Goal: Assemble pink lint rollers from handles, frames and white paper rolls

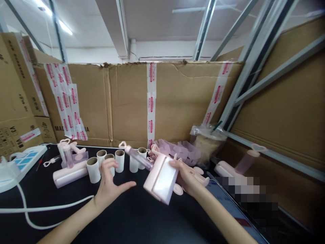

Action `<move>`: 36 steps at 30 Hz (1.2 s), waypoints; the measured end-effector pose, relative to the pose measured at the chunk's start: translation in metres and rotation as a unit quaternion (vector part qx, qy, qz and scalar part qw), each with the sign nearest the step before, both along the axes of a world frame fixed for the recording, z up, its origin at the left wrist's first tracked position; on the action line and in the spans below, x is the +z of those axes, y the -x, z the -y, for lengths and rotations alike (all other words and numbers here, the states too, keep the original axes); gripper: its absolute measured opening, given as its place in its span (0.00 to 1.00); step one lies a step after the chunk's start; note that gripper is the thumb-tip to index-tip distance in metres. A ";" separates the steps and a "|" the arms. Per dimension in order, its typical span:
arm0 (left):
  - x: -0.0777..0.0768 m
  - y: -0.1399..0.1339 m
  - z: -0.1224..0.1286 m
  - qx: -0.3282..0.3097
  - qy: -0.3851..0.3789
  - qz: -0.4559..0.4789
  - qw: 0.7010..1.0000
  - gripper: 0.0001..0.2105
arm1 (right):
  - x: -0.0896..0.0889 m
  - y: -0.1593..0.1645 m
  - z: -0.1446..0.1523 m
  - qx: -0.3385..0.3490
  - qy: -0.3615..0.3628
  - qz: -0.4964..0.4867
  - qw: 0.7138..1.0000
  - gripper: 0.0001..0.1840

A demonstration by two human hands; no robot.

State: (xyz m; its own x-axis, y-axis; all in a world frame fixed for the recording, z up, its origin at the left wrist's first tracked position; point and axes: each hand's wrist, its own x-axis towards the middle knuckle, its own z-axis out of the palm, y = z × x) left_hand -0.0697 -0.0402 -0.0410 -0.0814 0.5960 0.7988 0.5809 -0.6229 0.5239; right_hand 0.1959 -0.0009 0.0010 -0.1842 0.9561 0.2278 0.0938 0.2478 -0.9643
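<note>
My right hand (pixel 185 174) grips a pale pink lint roller (pixel 157 178) by one end of its wide head. The roller tilts above the black table, and its clear purple handle (pixel 139 157) with a heart-shaped loop points up to the left. My left hand (pixel 108 184) is held apart from it, thumb and fingers spread, with nothing between them. Just behind that hand stand several white cardboard-cored rolls (pixel 93 170), upright in a loose row. Pink flat oval pieces (pixel 178 189) lie beside and partly behind my right hand.
Another pink lint roller (pixel 69 174) lies at left, near a white power strip (pixel 24 166) and its cable (pixel 53 208). Purple plastic parts (pixel 177 149) are piled at the back beside a plastic bag (pixel 209 140). A tablet-like screen (pixel 228 203) lies at right. Cardboard walls (pixel 129 101) enclose the table.
</note>
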 end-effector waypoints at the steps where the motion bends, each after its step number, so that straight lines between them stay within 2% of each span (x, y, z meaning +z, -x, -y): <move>1: 0.000 0.001 -0.001 -0.027 0.027 0.045 0.998 0.24 | 0.001 -0.001 -0.001 0.022 0.020 -0.050 0.998 0.21; 3: 0.002 -0.001 -0.004 -0.139 0.114 0.100 0.979 0.20 | 0.002 -0.001 -0.002 0.078 0.057 -0.143 0.985 0.21; 5: 0.003 -0.005 -0.007 -0.265 0.188 0.146 0.934 0.24 | 0.001 0.002 -0.001 0.094 0.049 -0.175 0.979 0.21; 6: 0.003 -0.008 -0.009 -0.310 0.208 0.172 0.912 0.27 | 0.001 0.005 0.001 0.095 0.041 -0.176 0.979 0.23; 8: 0.000 -0.013 -0.012 -0.350 0.227 0.215 0.883 0.31 | 0.000 0.010 0.004 0.099 0.026 -0.165 0.981 0.26; 10: -0.003 -0.015 -0.015 -0.346 0.233 0.239 0.877 0.31 | -0.001 0.015 0.008 0.115 0.023 -0.148 0.982 0.28; 14: -0.008 -0.011 -0.022 -0.319 0.248 0.237 0.883 0.29 | -0.003 0.018 0.012 0.146 0.052 -0.116 0.981 0.28; 23: 0.003 -0.003 -0.020 -0.314 0.279 0.122 0.899 0.26 | -0.004 0.012 0.007 0.149 0.032 -0.044 0.987 0.28; 27: 0.010 -0.002 -0.016 -0.305 0.301 0.060 0.901 0.26 | -0.009 0.015 0.007 0.182 0.038 -0.021 0.982 0.30; 29: 0.017 -0.001 -0.013 -0.283 0.307 0.042 0.908 0.24 | -0.012 0.016 0.007 0.197 0.025 -0.011 0.980 0.32; 32: 0.035 0.007 -0.006 -0.253 0.313 0.034 0.915 0.22 | -0.015 0.017 0.006 0.206 -0.003 -0.018 0.978 0.33; 36: 0.065 0.043 0.013 -0.191 0.278 0.040 0.940 0.23 | -0.011 0.012 0.006 0.194 -0.029 -0.048 0.979 0.30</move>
State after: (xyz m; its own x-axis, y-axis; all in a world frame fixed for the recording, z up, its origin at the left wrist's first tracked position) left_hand -0.1132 -0.0529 0.0236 0.1771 0.9181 0.3545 0.3154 -0.3942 0.8632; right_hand 0.1835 -0.0068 -0.0099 -0.5061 0.8036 0.3131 -0.1080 0.3011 -0.9475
